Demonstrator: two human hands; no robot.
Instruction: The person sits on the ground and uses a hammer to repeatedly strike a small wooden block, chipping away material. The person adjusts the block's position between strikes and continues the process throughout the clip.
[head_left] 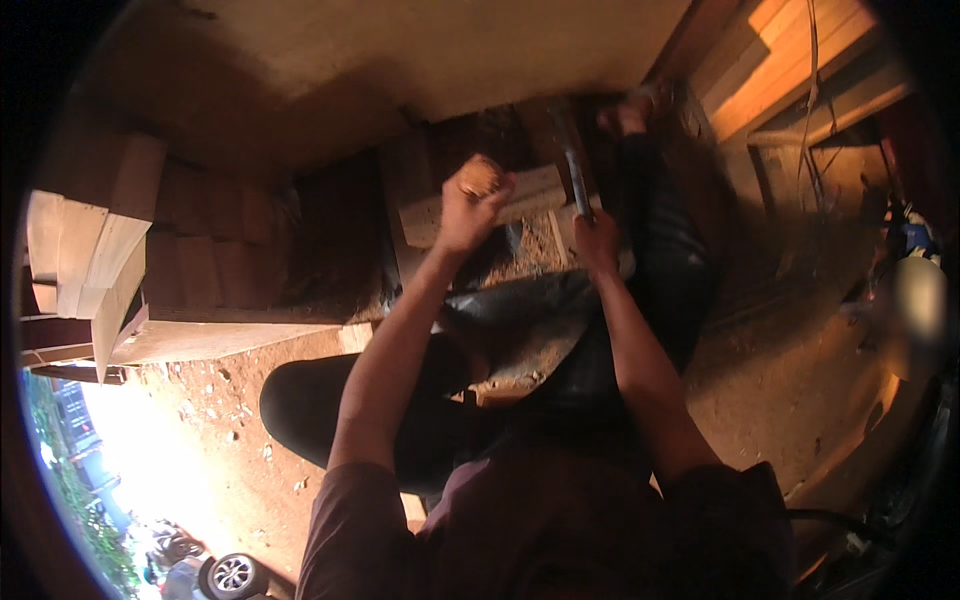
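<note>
My left hand point(474, 215) is raised over the work spot, its fingers closed around a round brown object point(481, 179) that looks like wood. My right hand point(598, 242) grips the near end of a long, narrow grey-blue bar point(574, 165), which points away from me. Its far end is lost in shadow. Between and beyond my hands lies a pale wooden block point(537, 192) on the ground. Wood chips point(538, 245) are scattered beside it, between my legs.
My bent left leg point(320, 405) and outstretched right leg point(665, 220) frame the spot. A large pale panel point(480, 55) stands ahead. Stacked boards point(90, 245) are at left, wooden planks point(790, 70) at upper right. A wheel point(233, 575) shows at lower left.
</note>
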